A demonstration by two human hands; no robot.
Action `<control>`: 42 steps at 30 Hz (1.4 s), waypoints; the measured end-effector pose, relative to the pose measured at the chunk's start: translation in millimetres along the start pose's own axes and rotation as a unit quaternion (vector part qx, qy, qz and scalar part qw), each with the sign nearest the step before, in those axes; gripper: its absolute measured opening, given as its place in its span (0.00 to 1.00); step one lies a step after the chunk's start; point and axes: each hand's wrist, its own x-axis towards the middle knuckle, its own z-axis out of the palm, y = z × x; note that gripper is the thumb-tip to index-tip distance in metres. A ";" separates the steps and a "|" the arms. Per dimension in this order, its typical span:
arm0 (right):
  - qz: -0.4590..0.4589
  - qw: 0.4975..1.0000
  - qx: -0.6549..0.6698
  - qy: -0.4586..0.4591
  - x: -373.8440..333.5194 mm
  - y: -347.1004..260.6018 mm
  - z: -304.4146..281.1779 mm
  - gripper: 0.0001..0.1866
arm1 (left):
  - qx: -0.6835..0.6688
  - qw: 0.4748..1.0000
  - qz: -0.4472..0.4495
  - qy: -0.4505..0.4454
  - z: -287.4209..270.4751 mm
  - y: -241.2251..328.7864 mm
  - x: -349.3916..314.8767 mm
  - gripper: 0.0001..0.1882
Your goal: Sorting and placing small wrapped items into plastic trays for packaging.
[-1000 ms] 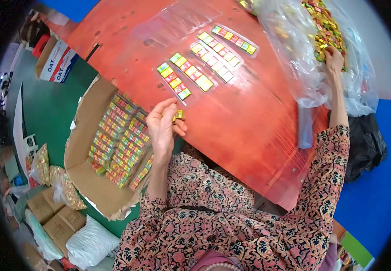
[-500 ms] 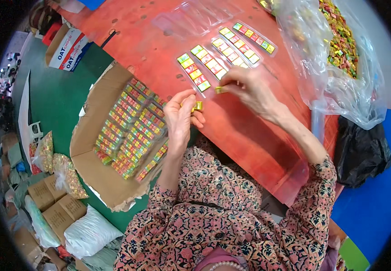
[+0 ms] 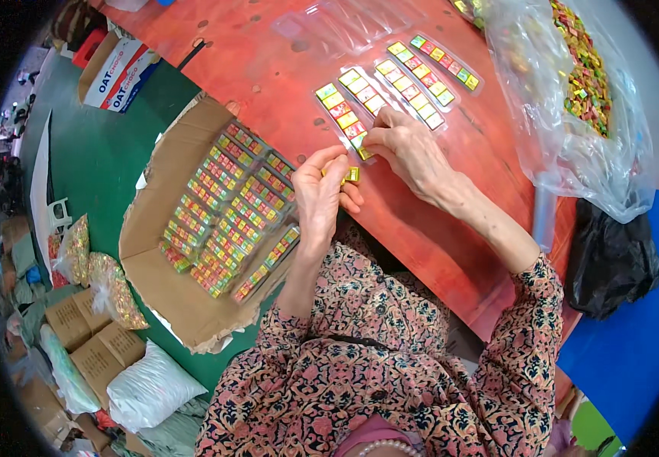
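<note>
On the red table [image 3: 268, 76] lie several narrow clear plastic trays, each with a row of small square yellow, red and green wrapped pieces. The leftmost tray [image 3: 339, 110] is closest to my hands. My right hand [image 3: 415, 152] pinches a small yellow wrapped piece [image 3: 364, 154] at that tray's near end, its fingertips partly covering it. Just left of it, over the table edge, my left hand [image 3: 319, 194] is closed around small yellow wrapped pieces [image 3: 353, 174]. One pokes out past the fingers; how many it holds is hidden.
Left of the table stands an open cardboard box [image 3: 143, 251] stacked with filled trays. At the right, a large clear bag [image 3: 531, 114] holds loose coloured pieces above a black plastic bag [image 3: 611, 259]. Empty clear trays [image 3: 345, 27] lie at the far side.
My right hand has brought its yellow piece onto the near end of the leftmost tray. My left hand keeps its hold close by. The whole view has shifted slightly.
</note>
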 end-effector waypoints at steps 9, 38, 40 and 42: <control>-0.029 0.999 -0.040 0.013 -5.2 -5.3 2.4 0.04 | 0.012 1.000 -0.001 0.000 2.5 2.7 0.3 0.14; -0.049 0.996 0.061 -0.048 -0.1 8.8 -3.0 0.03 | 0.025 0.999 0.015 0.015 4.2 0.7 -1.3 0.15; -0.029 0.996 0.045 -0.071 1.2 -2.2 -8.7 0.02 | 0.024 0.999 0.013 0.018 3.2 1.3 -1.6 0.15; -0.002 0.996 0.043 -0.075 -1.0 -8.0 -15.1 0.02 | 0.023 1.000 0.012 0.018 3.1 2.0 -1.9 0.15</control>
